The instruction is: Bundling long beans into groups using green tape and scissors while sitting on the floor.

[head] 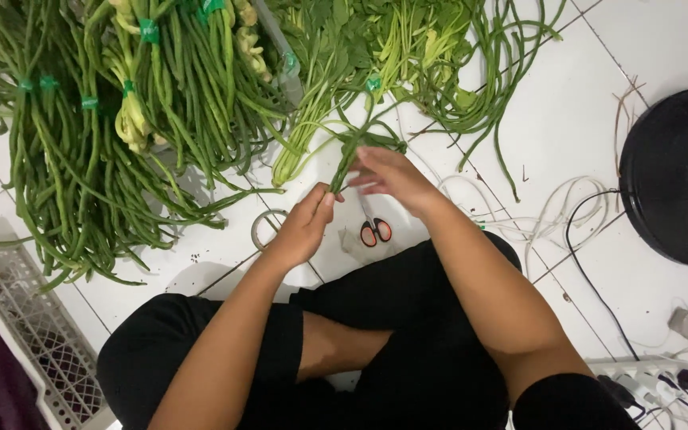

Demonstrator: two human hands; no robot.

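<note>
I sit on a white tiled floor with my legs crossed in black shorts. My left hand (302, 228) pinches the lower end of a small bunch of long green beans (353, 151). My right hand (389, 174) closes around the same bunch a little higher up. The bunch leans away from me, its far end among leafy greens (344, 48). Red-handled scissors (374, 228) lie on the floor just under my hands. A roll of clear tape (266, 225) lies to the left of my left hand.
Large heaps of long beans tied with green bands (89, 127) cover the floor at upper left. A white plastic crate (25, 326) stands at lower left. A black round fan base (674, 175), cables and a power strip (639, 370) are at right.
</note>
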